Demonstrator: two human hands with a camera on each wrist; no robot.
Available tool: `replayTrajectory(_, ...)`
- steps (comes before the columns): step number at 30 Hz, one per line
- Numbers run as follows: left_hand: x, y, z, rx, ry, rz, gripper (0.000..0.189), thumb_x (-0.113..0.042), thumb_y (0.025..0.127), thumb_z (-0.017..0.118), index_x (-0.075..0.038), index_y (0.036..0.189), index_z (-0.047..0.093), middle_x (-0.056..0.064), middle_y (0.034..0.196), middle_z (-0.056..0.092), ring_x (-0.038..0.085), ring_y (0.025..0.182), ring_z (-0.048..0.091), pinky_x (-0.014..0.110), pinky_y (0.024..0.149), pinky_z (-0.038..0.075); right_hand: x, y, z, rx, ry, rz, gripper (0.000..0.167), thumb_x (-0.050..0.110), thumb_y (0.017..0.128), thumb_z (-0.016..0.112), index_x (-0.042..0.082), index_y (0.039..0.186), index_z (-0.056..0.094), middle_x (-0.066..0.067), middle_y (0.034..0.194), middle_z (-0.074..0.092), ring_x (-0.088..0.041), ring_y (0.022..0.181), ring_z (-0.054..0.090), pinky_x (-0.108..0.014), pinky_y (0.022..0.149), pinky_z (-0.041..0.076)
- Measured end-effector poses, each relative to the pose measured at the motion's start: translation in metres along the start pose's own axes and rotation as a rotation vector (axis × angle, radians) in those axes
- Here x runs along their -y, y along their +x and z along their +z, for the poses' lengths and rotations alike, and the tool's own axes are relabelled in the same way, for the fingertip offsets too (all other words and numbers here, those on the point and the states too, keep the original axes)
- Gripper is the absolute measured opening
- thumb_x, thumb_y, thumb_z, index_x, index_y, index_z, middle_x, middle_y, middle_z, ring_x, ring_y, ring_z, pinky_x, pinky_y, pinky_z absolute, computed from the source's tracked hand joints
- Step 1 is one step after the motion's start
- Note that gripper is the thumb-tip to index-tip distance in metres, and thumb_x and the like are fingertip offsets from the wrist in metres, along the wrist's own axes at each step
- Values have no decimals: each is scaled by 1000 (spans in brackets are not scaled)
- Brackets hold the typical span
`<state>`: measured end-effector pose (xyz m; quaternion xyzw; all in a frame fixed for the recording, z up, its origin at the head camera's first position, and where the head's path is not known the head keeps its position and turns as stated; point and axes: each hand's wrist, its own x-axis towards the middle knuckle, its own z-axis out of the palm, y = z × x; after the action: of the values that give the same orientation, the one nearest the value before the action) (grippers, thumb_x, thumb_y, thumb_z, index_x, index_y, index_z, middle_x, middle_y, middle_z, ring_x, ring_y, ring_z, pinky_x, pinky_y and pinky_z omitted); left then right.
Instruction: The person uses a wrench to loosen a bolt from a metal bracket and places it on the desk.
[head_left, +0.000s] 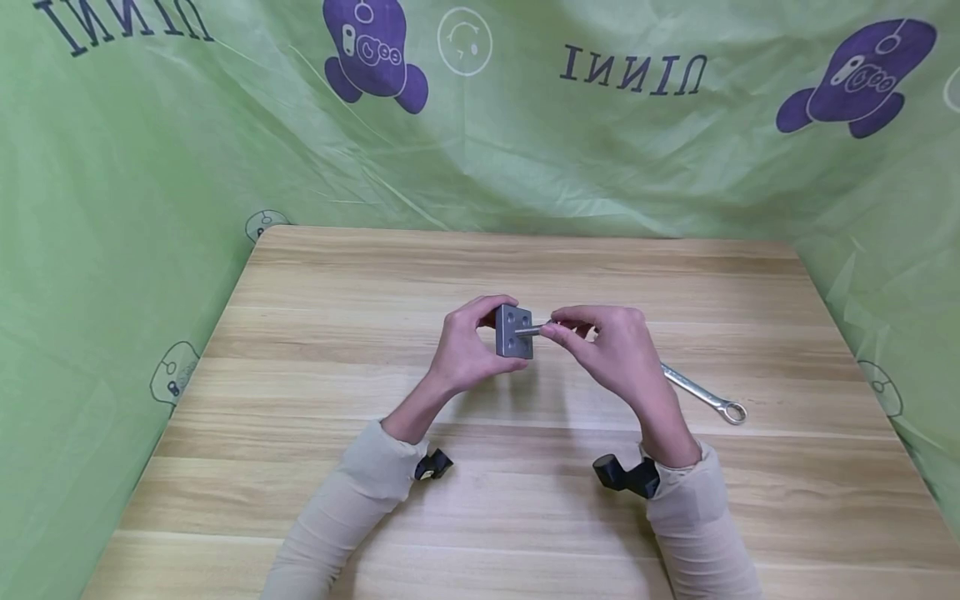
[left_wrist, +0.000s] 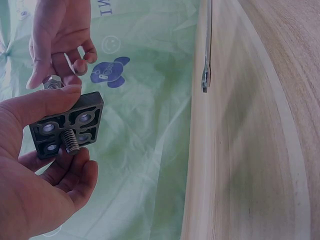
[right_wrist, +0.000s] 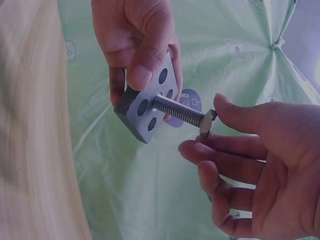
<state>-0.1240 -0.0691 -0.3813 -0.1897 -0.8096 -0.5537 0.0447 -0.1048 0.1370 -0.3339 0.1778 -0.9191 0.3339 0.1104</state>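
Head view: Your left hand (head_left: pixel 468 346) holds the square four-hole plate (head_left: pixel 507 335) above the tabletop (head_left: pixel 360 275), thumb and fingers closed on opposite edges. Your right hand (head_left: pixel 618 346) pinches the outer end of the hex bolt (head_left: pixel 529 331), which stands in the plate's central hole. A ring-end wrench (head_left: pixel 697 390) lies on the tabletop, partly hidden by your right arm. The step in hand appears to be turning the bolt in the plate by hand. Lettering (head_left: pixel 633 71) on the green curtain (head_left: pixel 465 167) is inverted; turned upright, it appears to read "UINNI".

Left wrist view: The threaded tip (left_wrist: pixel 71 141) projects from the plate's ribbed rear face. The curtain shows only a cropped fragment of lettering. No marking is legible on the plate or the wrench.

Right wrist view: The hex head (right_wrist: pixel 206 125) stands well apart from the plate's front face, with bare thread between. Your right thumb and forefinger hold the head at a narrow spacing. The next move probably calls for a steady plate and further turning of the head; the direction of rotation cannot be told. No grade mark is readable.
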Motion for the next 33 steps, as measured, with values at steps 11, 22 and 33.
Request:
replayTrajectory(11, 2, 0, 0, 0, -1, 18, 70, 0, 56, 92, -1, 121, 65, 16, 111, 71, 30, 93, 69, 43, 87, 59, 1, -2, -2, 14, 34, -61, 20, 15, 86, 78, 6, 103, 79, -7, 79, 76, -14, 65, 59, -17, 49, 34)
replayTrajectory(22, 1, 1, 1, -1, -8, 16, 70, 0, 56, 92, -1, 121, 65, 16, 111, 71, 29, 93, 70, 38, 86, 59, 0, -2, 0, -66, 77, -227, 23, -10, 75, 78, 6, 91, 80, -9, 93, 77, -16, 70, 69, -20, 62, 52)
replayTrajectory(33, 1, 0, 0, 1, -9, 13, 70, 1, 56, 92, -2, 121, 65, 17, 111, 71, 30, 93, 69, 43, 87, 58, 2, -3, -1, -54, 87, -238, 24, -8, 74, 81, 6, 94, 79, -9, 98, 76, -18, 74, 67, -22, 64, 51)
